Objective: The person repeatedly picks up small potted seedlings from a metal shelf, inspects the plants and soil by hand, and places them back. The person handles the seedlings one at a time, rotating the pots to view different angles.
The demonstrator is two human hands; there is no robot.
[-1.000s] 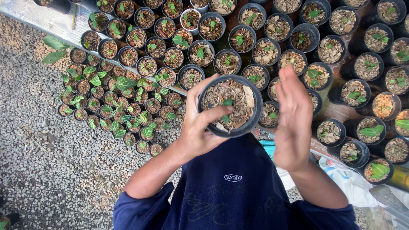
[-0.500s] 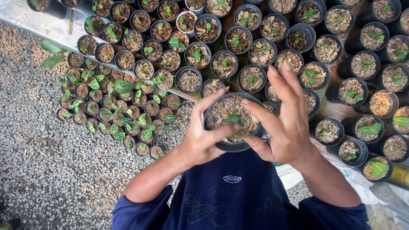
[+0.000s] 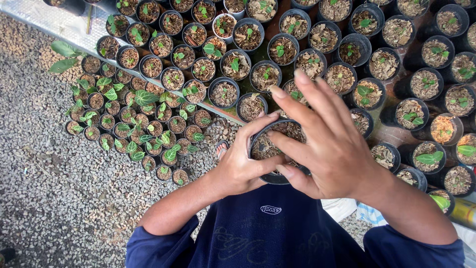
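The round black plastic pot [image 3: 270,149], filled with brown chopped bark and leaf mulch, sits just below the centre of the frame, lifted up against your dark blue shirt [image 3: 267,233]. Your left hand [image 3: 243,166] is curled round its left rim, thumb over the top edge at upper left and fingers wrapped beneath, so the pot is gripped on that side. Your right hand [image 3: 332,144] lies over the pot's right half with the fingers spread and fanned toward the upper middle of the frame, the thumb pressing on the near rim; it hides most of the filling, and you cannot tell whether a seedling stands in it. Above and to the right, rows of larger black pots [image 3: 277,49] with mulch and small green leaves stand rim to rim, reaching the top and right edges of the frame with hardly a gap between them. At left of centre a tight cluster of small black pots [image 3: 134,124] with veined green seedlings stands on grey gravel [image 3: 49,198]. That gravel fills the lower left of the frame and is the widest open ground near your left elbow. Just left of the held pot a sandalled foot [image 3: 221,148] shows on the gravel.
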